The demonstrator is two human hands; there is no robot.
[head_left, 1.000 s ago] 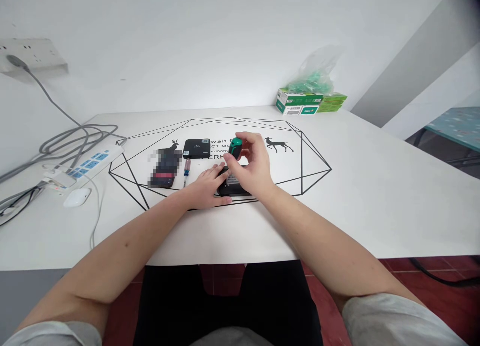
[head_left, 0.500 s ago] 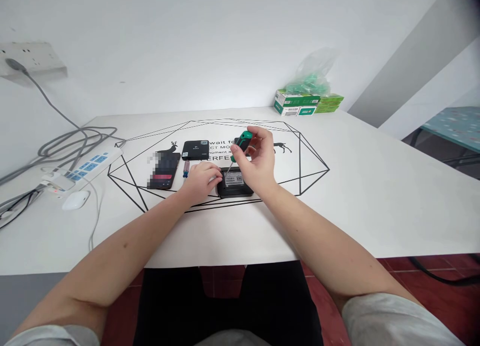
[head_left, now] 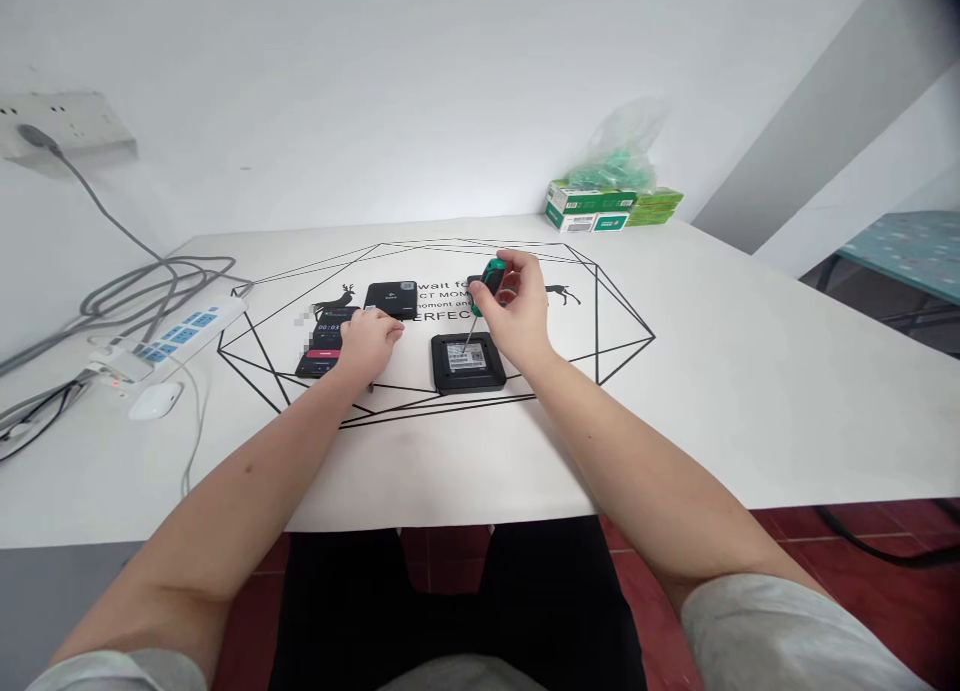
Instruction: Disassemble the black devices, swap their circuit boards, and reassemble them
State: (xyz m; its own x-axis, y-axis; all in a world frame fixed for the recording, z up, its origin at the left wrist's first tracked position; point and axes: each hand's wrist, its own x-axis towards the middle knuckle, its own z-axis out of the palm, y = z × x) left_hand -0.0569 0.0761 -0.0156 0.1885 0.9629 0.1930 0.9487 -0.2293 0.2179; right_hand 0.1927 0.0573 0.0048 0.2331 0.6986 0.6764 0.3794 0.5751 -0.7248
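Observation:
My right hand (head_left: 521, 306) is wrapped round a screwdriver (head_left: 491, 276) with a green and black handle. Its thin shaft slants down to a flat black box (head_left: 442, 381) with a white label, and the tip ends over the label. My left hand (head_left: 369, 343) is at the right edge of a phone (head_left: 322, 337), just in front of a second black box (head_left: 391, 297). The left fingers are drawn together; anything between them is too small or hidden to name. Beneath that hand lies a small screwdriver, mostly covered.
A white power strip (head_left: 214, 316) with grey cables is on the left, near a white earbud case (head_left: 156, 402). Green and white cartons (head_left: 592, 203) with a clear plastic bag (head_left: 622, 146) on top stand against the wall at the back right.
My left hand has left the labelled box and moved left, covering the small screwdriver and part of the phone. The screwdriver in my right hand has shifted slightly right, away from the box's corner.

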